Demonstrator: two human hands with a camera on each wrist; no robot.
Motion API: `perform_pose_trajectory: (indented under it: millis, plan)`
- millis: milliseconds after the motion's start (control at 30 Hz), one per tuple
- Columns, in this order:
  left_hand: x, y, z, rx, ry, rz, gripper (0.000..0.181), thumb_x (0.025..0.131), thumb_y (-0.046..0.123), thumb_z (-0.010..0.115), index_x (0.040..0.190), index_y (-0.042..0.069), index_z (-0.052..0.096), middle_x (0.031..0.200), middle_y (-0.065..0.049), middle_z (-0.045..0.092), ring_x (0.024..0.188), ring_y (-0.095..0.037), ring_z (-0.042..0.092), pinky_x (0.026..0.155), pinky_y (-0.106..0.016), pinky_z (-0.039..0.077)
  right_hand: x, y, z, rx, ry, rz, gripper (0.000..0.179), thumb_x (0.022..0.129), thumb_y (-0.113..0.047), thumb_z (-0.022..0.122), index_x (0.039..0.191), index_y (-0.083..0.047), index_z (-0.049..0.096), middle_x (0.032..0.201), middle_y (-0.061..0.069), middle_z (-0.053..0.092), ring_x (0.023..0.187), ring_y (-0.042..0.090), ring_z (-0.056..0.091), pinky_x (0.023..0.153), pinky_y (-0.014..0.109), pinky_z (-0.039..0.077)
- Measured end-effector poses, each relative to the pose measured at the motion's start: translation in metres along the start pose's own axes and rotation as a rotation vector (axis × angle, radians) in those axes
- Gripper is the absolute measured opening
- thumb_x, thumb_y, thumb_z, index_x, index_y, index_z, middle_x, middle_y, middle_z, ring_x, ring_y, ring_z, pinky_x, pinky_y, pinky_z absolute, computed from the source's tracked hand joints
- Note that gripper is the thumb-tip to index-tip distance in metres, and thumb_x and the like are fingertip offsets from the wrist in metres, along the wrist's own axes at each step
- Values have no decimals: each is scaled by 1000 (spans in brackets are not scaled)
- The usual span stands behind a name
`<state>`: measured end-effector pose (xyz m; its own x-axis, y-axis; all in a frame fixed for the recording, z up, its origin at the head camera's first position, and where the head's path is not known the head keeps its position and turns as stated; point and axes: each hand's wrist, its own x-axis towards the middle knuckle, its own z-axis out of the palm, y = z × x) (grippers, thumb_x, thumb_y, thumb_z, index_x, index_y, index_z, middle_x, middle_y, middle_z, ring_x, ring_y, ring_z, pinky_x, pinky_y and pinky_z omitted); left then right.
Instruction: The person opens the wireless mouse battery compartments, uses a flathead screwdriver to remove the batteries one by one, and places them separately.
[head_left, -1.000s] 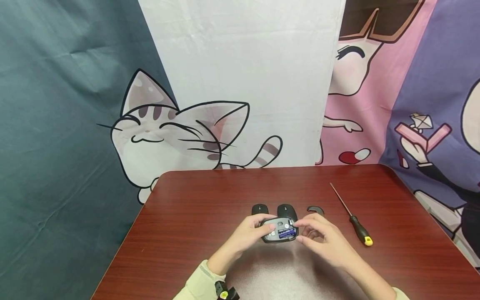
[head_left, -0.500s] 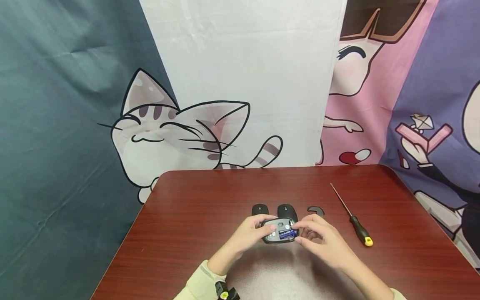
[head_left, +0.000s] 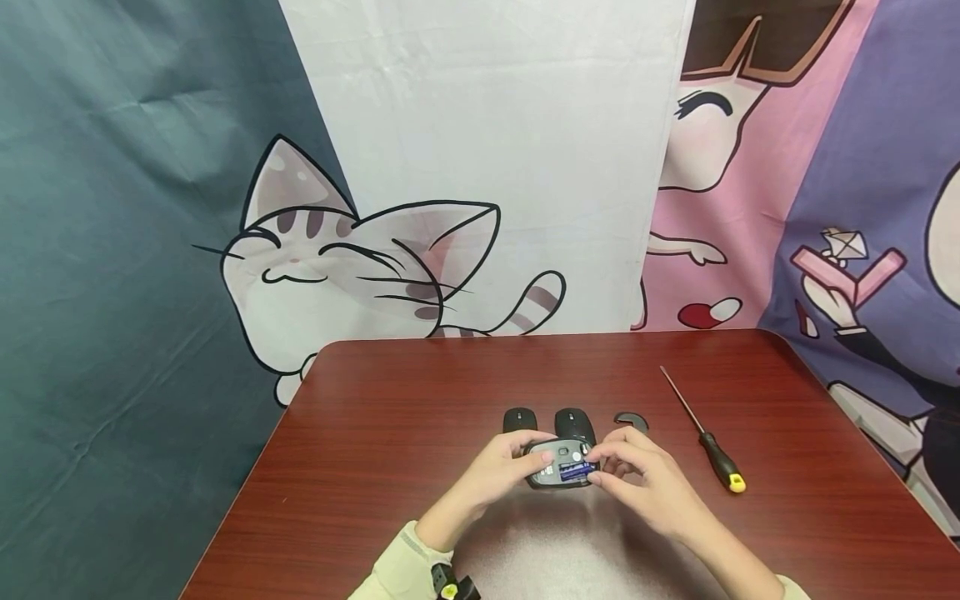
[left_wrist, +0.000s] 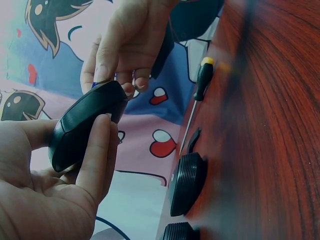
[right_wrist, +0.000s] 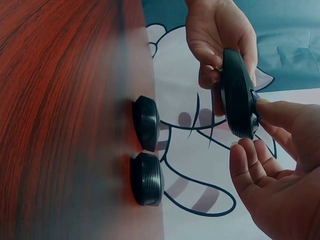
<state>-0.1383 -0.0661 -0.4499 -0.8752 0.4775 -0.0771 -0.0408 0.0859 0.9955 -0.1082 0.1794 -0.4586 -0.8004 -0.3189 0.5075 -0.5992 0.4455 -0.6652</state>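
Observation:
My left hand [head_left: 497,468] grips a black computer mouse [head_left: 553,453] above the table, thumb on its grey underside. The underside faces up toward the head camera, with the battery bay uncovered and a blue battery [head_left: 576,472] in it. At the right end of that battery, my right hand [head_left: 651,482] pinches with thumb and forefinger. In the right wrist view, the right thumb touches the blue battery [right_wrist: 255,95] and other fingertips are close to the mouse's end. From the left wrist, the mouse [left_wrist: 85,120] appears side-on and hides most of the battery.
Two more black mice, one left [head_left: 520,419] and one right [head_left: 572,422], lie behind the held mouse. A curved dark cover [head_left: 632,420] lies behind my right hand. Farther right is a screwdriver [head_left: 718,457] with a black and yellow handle. The tabletop [head_left: 375,433] is reddish wood.
The held mouse and the battery have shifted slightly right and down in the head view. My right fingertips stay at the battery's end. Nothing on the table has moved.

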Motion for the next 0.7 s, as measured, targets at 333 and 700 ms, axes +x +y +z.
perform_pose_trajectory:
  millis: [333,700]
  plan:
    - [1,-2,1,4,-3,1,35,98,17,66,127,-3,65,102,-12,74,80,-9,68,71,-20,59,-1,-2,-1,-44,27,-37,36,78,-2,85,100,-28,72,96,-13,60,78,1,59,66,18,55]
    - [4,-4,1,25,2,13,36,97,19,67,127,0,66,98,-9,74,80,-9,66,69,-19,56,-3,1,-9,-39,41,-10,32,82,-4,83,100,-28,72,95,-9,63,79,3,59,68,14,55]
